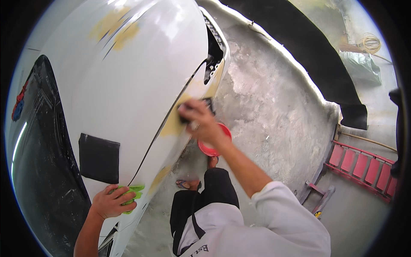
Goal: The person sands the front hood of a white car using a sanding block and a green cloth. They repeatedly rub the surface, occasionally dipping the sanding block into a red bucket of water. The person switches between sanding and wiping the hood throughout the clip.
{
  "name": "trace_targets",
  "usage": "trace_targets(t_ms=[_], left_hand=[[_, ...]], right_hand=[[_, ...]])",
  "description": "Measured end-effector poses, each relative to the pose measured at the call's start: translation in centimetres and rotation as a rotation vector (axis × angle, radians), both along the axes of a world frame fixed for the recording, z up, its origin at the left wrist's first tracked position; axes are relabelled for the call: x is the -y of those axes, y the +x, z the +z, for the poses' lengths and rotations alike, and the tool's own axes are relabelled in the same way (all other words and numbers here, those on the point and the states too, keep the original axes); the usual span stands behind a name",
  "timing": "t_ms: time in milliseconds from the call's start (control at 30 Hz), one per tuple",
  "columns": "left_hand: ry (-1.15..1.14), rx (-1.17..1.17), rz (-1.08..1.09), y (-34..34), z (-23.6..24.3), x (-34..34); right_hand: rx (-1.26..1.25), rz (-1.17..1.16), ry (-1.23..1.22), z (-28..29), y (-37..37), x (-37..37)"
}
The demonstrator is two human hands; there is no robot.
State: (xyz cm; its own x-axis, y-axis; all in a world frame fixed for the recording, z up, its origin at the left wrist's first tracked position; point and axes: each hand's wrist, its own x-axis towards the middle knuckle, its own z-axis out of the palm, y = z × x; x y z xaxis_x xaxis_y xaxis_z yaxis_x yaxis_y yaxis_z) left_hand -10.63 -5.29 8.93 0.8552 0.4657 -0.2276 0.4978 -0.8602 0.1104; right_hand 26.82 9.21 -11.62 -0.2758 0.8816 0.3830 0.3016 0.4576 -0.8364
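Observation:
Below me is a white car body point(124, 73) with tan patches and dark scuffs. My right hand point(201, 122), blurred, grips a dark block point(185, 115) against a tan patch point(170, 128) on the fender, beside the panel seam. My left hand point(112, 202) rests on a bright green cloth point(136, 189) on the car, its fingers bent over it. Just above that hand lies a square black sheet point(99, 158). A red bucket point(220, 143) stands below my right hand, partly behind it.
The dark windscreen point(47, 162) is at left, with a red and blue item point(19, 103) on it. On my right are the grey floor point(278, 141), a long black strip point(325, 68), a red slatted ladder point(359, 168), a coiled cord point(369, 43) and a clear bag point(359, 68).

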Motion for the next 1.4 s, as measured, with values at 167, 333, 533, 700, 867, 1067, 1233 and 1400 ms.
trace_targets(t_ms=[167,333,533,700,867,1067,1233,1400], left_hand=[[-0.032,-0.042,-0.002,0.1,0.3,0.4],[-0.035,-0.023,0.004,-0.2,0.2,0.7],[-0.035,-0.037,-0.01,-0.4,-0.1,0.1],[-0.029,-0.052,-0.022,-0.1,0.0,0.2],[-0.026,-0.008,-0.024,-0.1,-0.1,0.2],[-0.06,-0.071,-0.013,-0.2,-0.1,0.4],[-0.053,-0.062,-0.043,-0.5,-0.4,0.4],[-0.076,-0.043,-0.03,-0.9,-0.4,0.6]], right_hand=[[-0.074,0.163,0.11,-0.2,0.7,-0.8],[0.152,0.227,0.099,0.4,-0.1,0.9],[-0.022,0.075,0.006,-0.4,0.3,0.4],[-0.14,0.084,0.009,-0.5,0.4,0.4],[0.084,0.269,0.139,-0.2,-0.2,1.3],[0.017,0.123,0.157,-0.3,0.5,0.5],[-0.008,0.122,0.123,-1.4,0.6,0.6],[0.124,0.202,0.176,-1.6,-0.1,2.1]])
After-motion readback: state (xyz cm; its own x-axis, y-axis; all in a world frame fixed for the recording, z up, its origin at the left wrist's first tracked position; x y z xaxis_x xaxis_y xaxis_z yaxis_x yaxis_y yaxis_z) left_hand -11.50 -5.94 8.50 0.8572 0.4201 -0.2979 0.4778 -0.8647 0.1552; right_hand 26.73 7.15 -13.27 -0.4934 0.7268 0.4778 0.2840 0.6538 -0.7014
